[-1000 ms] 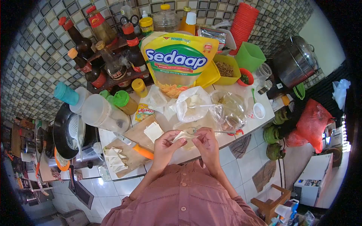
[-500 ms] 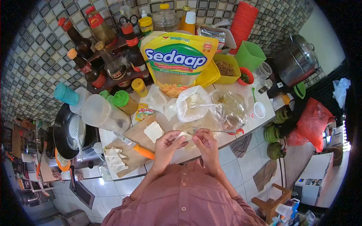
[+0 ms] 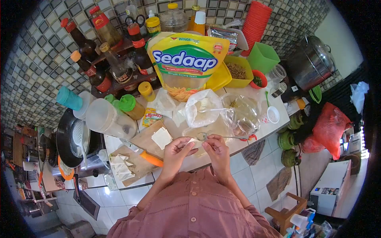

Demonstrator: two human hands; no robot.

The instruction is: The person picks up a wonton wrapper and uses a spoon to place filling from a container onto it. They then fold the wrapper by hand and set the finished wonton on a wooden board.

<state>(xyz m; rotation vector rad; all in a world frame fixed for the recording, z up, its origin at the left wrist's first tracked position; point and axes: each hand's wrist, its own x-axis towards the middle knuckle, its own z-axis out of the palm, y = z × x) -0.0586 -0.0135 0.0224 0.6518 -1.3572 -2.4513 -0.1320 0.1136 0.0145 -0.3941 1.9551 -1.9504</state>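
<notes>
Seen from above, the left hand (image 3: 174,152) and right hand (image 3: 216,150) pinched a small dough wrapper (image 3: 193,142) between them at the tabletop (image 3: 246,144) edge, apparently mid-fold; sealing the edges looked next. Beyond lay a spoon (image 3: 206,137) and an oil pouch (image 3: 186,59).

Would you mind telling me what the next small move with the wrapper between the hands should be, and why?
Probably finish pinching it shut. Both the left hand and right hand pinch the pale wrapper over the counter edge, with folded pieces already piled on the cutting board, so sealing and adding it there seems likely.
</notes>
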